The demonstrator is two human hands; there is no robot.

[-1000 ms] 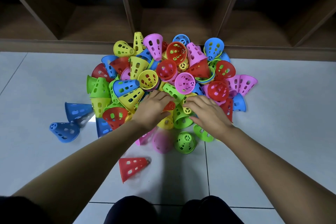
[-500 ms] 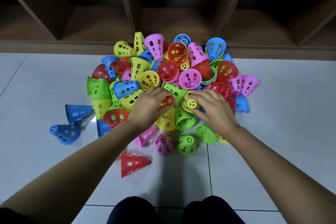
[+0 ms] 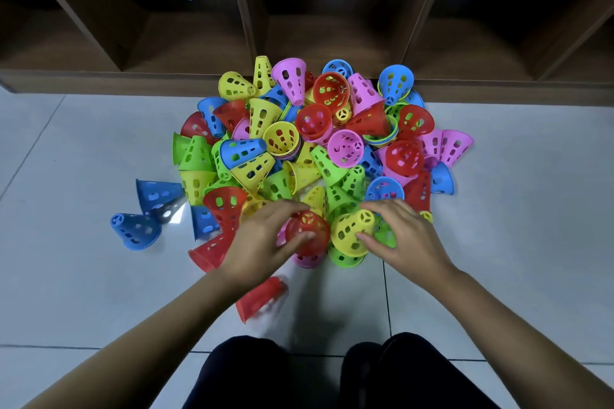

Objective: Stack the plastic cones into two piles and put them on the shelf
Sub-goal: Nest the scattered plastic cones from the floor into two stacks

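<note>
- A red cone (image 3: 307, 231) is held by the left hand (image 3: 262, 242). The thumb is pressed on the near side and the fingers are curled over the top.
- A yellow cone (image 3: 350, 231) is held by the right hand (image 3: 405, 236) in the same way. Its small end is tipped up and away.
- The two held cones are kept side by side between the hands, almost touching.
- The big pile of cones (image 3: 299, 143) is heaped on the floor (image 3: 66, 276), just past the hands. Its far edge is right up against the wooden shelf (image 3: 332, 26).
- Two blue cones (image 3: 156, 192) are seen on their sides, apart from the pile and well to the left of the left hand.
- Another red cone (image 3: 260, 297) is seen lying on the floor just beside the left arm. It is blurry.
</note>
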